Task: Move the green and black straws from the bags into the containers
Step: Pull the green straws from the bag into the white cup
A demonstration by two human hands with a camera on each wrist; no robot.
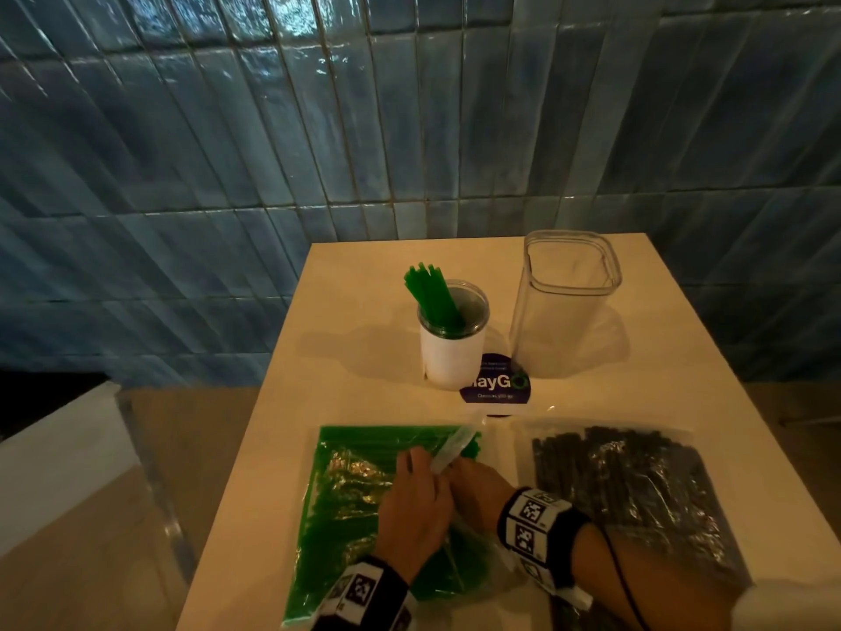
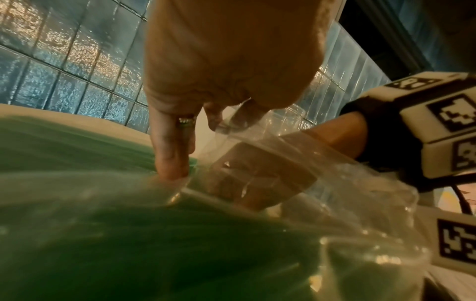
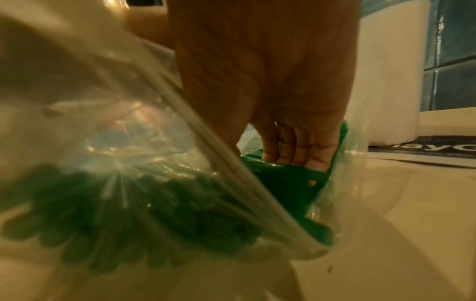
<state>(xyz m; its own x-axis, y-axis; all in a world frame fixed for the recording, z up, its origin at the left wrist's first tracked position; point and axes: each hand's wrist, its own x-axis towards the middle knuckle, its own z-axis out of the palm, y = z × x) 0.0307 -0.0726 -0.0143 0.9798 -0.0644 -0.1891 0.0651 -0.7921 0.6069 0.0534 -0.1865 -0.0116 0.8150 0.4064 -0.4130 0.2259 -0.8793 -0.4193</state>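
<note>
A clear zip bag of green straws [image 1: 346, 494] lies flat at the table's near left. A bag of black straws [image 1: 637, 485] lies beside it on the right. My left hand [image 1: 423, 466] pinches the green bag's clear lip [image 1: 455, 444] and lifts it, while one finger [image 2: 172, 158] presses on the bag. My right hand [image 1: 473, 482] reaches into the bag's mouth. Its fingers [image 3: 296, 146] curl onto a bunch of green straws [image 3: 283, 179] inside. Farther back stands a white round container [image 1: 448, 357] with several green straws [image 1: 430, 293] in it. To its right is a tall clear square container [image 1: 564, 307] with nothing inside.
A round dark sticker [image 1: 496, 389] lies on the white table [image 1: 346, 311] between the containers and the bags. A blue tiled wall [image 1: 409, 107] rises behind the table. A white and clear object [image 1: 68, 448] stands off the table's left side.
</note>
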